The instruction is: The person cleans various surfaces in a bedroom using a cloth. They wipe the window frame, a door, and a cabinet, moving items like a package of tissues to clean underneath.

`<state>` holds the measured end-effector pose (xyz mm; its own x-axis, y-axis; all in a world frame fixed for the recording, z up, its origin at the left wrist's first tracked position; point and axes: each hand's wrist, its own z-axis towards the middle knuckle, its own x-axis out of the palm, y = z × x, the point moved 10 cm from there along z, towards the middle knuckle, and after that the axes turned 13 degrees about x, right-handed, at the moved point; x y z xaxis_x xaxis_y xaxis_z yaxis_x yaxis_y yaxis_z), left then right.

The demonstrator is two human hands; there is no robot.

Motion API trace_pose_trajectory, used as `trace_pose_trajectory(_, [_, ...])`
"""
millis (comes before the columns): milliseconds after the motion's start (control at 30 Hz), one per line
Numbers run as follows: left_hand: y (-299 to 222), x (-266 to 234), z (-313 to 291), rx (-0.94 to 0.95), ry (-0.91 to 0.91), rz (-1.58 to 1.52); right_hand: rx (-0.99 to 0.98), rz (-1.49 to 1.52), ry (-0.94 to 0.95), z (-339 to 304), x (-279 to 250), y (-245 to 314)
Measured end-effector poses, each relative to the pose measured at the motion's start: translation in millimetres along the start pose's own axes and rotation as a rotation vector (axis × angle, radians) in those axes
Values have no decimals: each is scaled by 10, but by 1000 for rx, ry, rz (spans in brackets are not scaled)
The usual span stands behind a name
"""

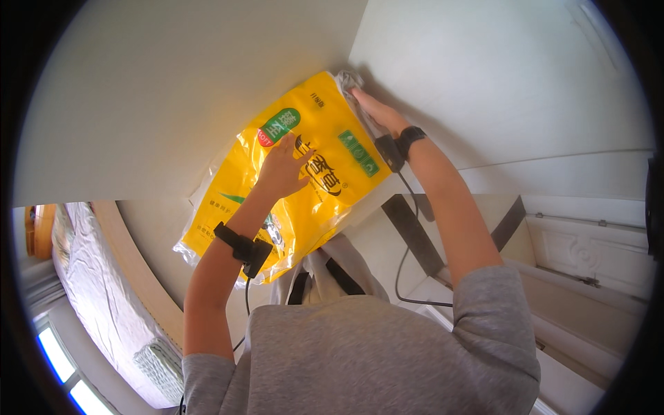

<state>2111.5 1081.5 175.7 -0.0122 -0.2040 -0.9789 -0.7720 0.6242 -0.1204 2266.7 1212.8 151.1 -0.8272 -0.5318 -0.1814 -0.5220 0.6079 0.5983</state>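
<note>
A large yellow plastic bag (325,145) with green, red and black print stands tilted in front of me, its surface creased and shiny. My left hand (283,168) lies on the front of the bag with its fingers spread, holding nothing. At the bag's upper right edge, grey cloth (351,81) bulges out. My right hand (377,109) reaches along that edge and touches the cloth; its fingers are partly hidden, so their grip is unclear. Black wrist devices (243,249) with cables sit on both my forearms.
Behind the bag are pale wall surfaces (207,76). On the left, a bed (97,277) with light bedding stands near a window (69,366). White panelled cabinet doors (588,242) are on the right. A dark cable (400,270) hangs beside my right arm.
</note>
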Motion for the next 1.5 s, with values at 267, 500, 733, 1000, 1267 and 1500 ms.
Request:
trace_pose_trajectory(267, [-22, 13, 43, 15, 74, 53, -112, 257, -129, -437, -206, -749])
trace_pose_trajectory(500, [-35, 116, 20, 40, 67, 143, -119, 125, -538, -668, -427, -1697])
trace_pose_trajectory(733, [121, -81, -175, 137, -285, -218, -619, -232, -825, -1323, 173, -1348])
trace_pose_trajectory(1000, [796, 163, -1843, -25, -566, -290, -572, -548, -666, -1467, 967, -1168])
trace_pose_trajectory(1267, [1281, 1627, -4044, -917, -318, -357, -571, -510, -719, -1516, 1129, -1040])
trace_pose_trajectory(1500, [872, 2838, -4285, -1276, -232, -1495, -560, -484, -760, -1517, 1149, -1033])
